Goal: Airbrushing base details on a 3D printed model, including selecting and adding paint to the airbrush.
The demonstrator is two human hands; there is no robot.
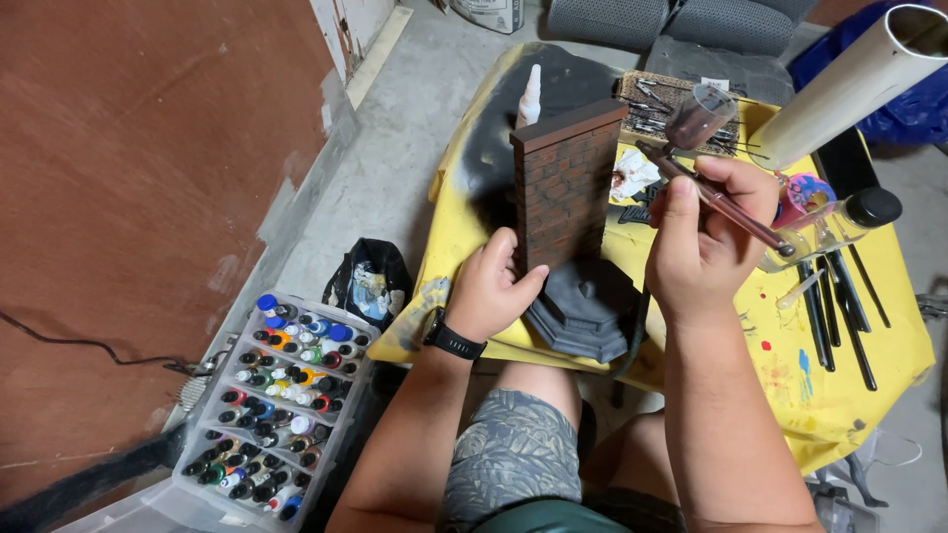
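I see my left hand gripping the brick model, right hand holding an airbrush.

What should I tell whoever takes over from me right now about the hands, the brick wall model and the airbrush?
Left hand grips the brick wall model at its left edge, steadying it upright on its grey base on the yellow-covered table.
Right hand holds the airbrush with its cup up, beside the wall's right side, apart from it.
Done: the wall shows brown brick colour.
Left: cannot tell which areas lack paint. Paint bottles sit in a tray on the floor, left.
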